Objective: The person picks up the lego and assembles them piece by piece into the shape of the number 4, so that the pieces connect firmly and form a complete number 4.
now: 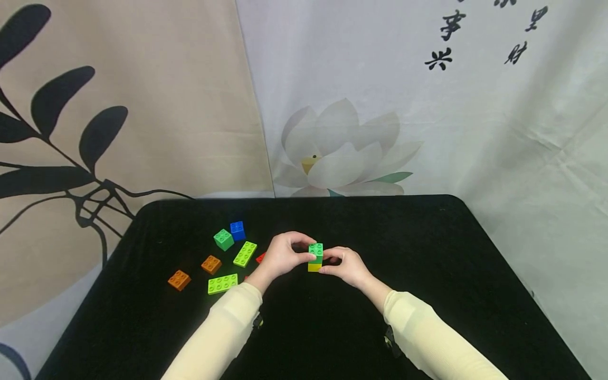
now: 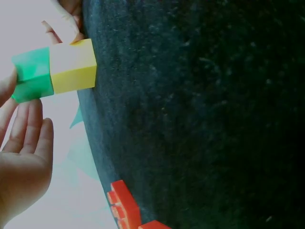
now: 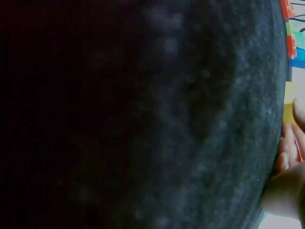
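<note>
In the head view a green building brick [image 1: 316, 248] sits squarely on top of a yellow brick [image 1: 314, 267], studs up, over the middle of the black table. My left hand [image 1: 281, 257] pinches the green brick between thumb and fingers from the left. From the right, my right hand [image 1: 350, 268] pinches the yellow brick low down with its thumb and fingers. The left wrist view shows the green block [image 2: 33, 74] meeting the yellow block [image 2: 74, 67] face to face. Only part of the yellow brick [image 3: 289, 102] shows in the right wrist view, beside the thumb.
Left of the hands lie a blue brick [image 1: 238, 230], another green brick [image 1: 223, 239], two lime bricks [image 1: 245, 254] and two orange bricks [image 1: 179, 280]. Red bricks [image 2: 125, 205] lie by my left arm, partly hidden in the head view. A printed cloth [image 1: 356, 79] hangs behind the table.
</note>
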A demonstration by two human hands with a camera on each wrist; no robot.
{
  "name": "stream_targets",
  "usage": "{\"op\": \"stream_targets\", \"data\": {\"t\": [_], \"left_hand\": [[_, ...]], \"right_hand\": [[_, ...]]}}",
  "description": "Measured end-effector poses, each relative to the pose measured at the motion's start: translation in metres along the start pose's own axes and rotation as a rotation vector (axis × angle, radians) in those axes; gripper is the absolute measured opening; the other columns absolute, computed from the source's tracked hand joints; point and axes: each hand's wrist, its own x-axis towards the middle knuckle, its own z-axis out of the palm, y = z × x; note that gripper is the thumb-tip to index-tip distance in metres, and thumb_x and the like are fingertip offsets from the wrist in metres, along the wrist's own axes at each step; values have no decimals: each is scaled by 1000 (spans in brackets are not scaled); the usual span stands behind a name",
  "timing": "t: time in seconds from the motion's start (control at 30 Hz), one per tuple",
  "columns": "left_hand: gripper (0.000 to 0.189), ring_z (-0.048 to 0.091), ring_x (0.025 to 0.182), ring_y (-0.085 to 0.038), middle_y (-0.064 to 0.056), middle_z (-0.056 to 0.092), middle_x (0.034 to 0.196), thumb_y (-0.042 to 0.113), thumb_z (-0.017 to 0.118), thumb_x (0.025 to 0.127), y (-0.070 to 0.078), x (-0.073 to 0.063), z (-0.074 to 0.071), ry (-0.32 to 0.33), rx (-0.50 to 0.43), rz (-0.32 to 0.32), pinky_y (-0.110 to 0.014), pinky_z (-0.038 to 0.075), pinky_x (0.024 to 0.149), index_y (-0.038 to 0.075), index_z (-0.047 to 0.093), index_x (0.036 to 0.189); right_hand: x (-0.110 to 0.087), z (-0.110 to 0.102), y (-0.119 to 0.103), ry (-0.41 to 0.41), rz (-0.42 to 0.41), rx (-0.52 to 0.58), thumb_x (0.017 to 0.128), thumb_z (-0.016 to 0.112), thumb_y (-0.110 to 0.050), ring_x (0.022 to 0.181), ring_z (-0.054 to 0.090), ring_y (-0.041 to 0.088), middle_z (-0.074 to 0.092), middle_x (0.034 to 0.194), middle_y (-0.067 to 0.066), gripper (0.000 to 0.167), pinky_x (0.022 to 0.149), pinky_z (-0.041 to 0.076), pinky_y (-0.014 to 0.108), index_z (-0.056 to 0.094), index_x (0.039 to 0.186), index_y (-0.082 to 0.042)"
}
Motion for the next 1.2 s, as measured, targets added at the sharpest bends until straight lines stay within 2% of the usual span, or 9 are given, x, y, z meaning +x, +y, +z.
{"op": "stream_targets", "data": {"t": [0.3, 0.47, 0.93, 1.2], "left_hand": [[23, 63, 94, -17, 4, 69, 99, 12, 84, 80, -6, -2, 6, 46, -37, 27, -40, 53, 90, 16, 75, 100], [22, 62, 95, -18, 4, 68, 100, 12, 84, 80, -7, -4, 8, 58, -50, 15, -42, 52, 91, 17, 75, 100], [23, 63, 100, -25, 2, 68, 103, 15, 82, 83, -9, -7, 8, 55, -46, 30, -46, 51, 95, 17, 74, 105], [33, 64, 101, -21, 1, 69, 109, 16, 82, 83, -9, -10, 6, 61, -50, 17, -44, 51, 95, 15, 73, 114]], "right_hand": [[0, 0, 0, 4, 10, -13, 84, 81, -17, 96, 60, 21, 70, 105, 1, 27, 86, 50, 43, 74, 109, -12], [0, 1, 1, 1, 15, -13, 84, 80, -17, 97, 60, 22, 70, 105, 1, 27, 86, 49, 44, 74, 110, -12], [-1, 2, -2, 1, 43, -1, 85, 79, -16, 98, 59, 21, 69, 106, -2, 28, 88, 49, 44, 74, 112, -14], [0, 2, -1, -10, 43, 6, 86, 79, -17, 98, 59, 19, 69, 106, -2, 29, 88, 48, 43, 74, 114, -14]]}}
